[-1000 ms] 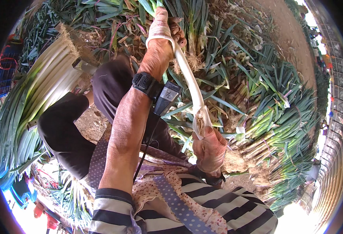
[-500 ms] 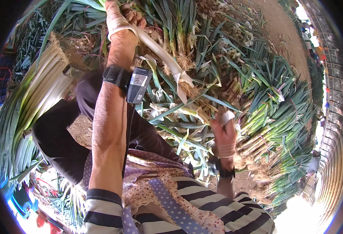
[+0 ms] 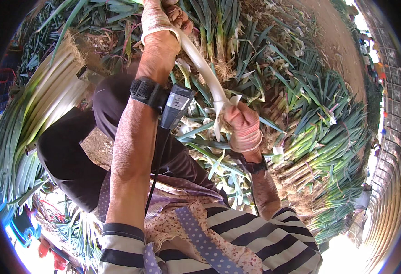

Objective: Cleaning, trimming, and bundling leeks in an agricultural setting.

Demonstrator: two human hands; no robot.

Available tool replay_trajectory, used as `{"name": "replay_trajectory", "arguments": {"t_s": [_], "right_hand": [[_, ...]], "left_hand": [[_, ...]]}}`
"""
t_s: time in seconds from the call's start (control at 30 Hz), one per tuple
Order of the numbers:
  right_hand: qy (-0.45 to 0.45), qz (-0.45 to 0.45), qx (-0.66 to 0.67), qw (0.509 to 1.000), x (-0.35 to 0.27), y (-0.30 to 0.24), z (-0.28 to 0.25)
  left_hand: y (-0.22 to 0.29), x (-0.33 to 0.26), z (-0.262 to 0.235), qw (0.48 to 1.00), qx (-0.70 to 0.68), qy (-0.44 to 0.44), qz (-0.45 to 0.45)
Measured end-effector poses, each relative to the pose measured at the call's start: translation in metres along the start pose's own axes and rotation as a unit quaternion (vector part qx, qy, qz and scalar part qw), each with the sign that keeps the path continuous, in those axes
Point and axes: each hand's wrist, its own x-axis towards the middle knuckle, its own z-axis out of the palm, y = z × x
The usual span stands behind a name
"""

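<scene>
A long leek [image 3: 203, 67] with a white stalk slants between my two hands. My left hand [image 3: 160, 17], in a pale worn glove with bare fingertips, is closed around its upper part at the top edge of the view. My right hand [image 3: 243, 127] is closed at the lower, root end, where a loose pale strip of outer leaf hangs down. The roots are hidden behind its fingers. Upright leeks with brown roots [image 3: 223, 70] lie just beyond the stalk.
A bundle of cleaned white leeks [image 3: 56, 89] leans at my left, by my bent knee [image 3: 65, 155]. Heaped uncleaned leeks [image 3: 314, 141] spread along the right. Peeled leaf scraps [image 3: 216, 166] litter the ground between. A ribbed curved structure [image 3: 394, 91] rises at the far right.
My right hand has moved up and left from the scraps and taken hold of the leek's root end. My left hand has shifted slightly right with the stalk.
</scene>
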Motion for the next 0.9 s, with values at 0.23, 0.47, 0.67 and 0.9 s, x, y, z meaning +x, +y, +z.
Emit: {"name": "replay_trajectory", "arguments": {"t_s": [0.23,0.47,0.67,0.9], "right_hand": [[-0.108,0.161,0.546,0.815,-0.058,0.005,0.010],[-0.047,0.198,0.463,0.862,-0.087,-0.016,-0.002],[-0.062,0.134,0.424,0.894,-0.113,-0.007,-0.022],[0.146,0.195,0.079,0.967,-0.138,-0.028,-0.068]], "left_hand": [[-0.006,-0.004,-0.007,0.994,-0.062,-0.080,-0.051],[-0.016,-0.016,0.008,0.993,-0.086,-0.060,-0.059],[-0.021,-0.018,0.013,0.992,-0.093,-0.051,-0.064],[-0.004,-0.010,0.009,0.999,-0.032,-0.025,-0.009]]}}
